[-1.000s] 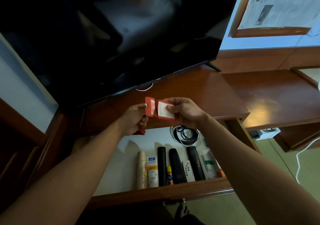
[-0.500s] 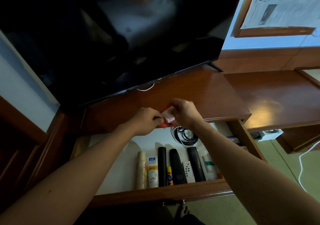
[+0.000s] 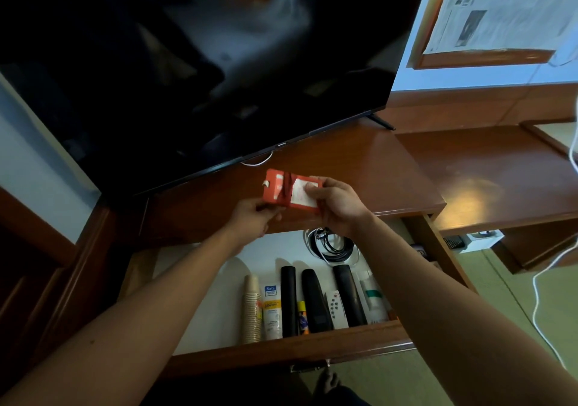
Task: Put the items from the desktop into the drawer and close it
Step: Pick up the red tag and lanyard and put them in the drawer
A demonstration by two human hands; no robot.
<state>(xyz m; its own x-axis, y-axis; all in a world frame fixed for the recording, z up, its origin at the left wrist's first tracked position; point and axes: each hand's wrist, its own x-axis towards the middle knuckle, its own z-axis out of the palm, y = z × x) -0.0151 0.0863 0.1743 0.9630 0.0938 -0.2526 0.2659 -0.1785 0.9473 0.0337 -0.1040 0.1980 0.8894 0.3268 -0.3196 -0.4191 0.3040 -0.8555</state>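
A red tag [image 3: 289, 192] with a white card insert and a dark strap across it is held up in both hands above the desktop [image 3: 359, 168], just in front of the open drawer [image 3: 291, 347]. The left hand [image 3: 255, 218] is pinched on the lower left edge from underneath; the right hand [image 3: 339, 204] is clamped on the right end, thumb laid on the white card. The two-hand grip is judged to be for keeping the floppy tag flat and the strap tucked in, so it goes into the drawer as one tidy piece. Already laid in the drawer, side by side against the front wall: a stack of paper cups [image 3: 251, 310], a tube [image 3: 271, 312], three dark remotes [image 3: 289, 301], a small white remote [image 3: 336, 308] and another tube [image 3: 373, 302]; a coiled cable [image 3: 331, 246] is parked at the back. Free floor is left on the drawer's left half, so the tag is likely meant for there. No other loose item is seen on the desktop besides the TV [image 3: 187, 61], so this is judged the last piece. Drawer not yet closed.
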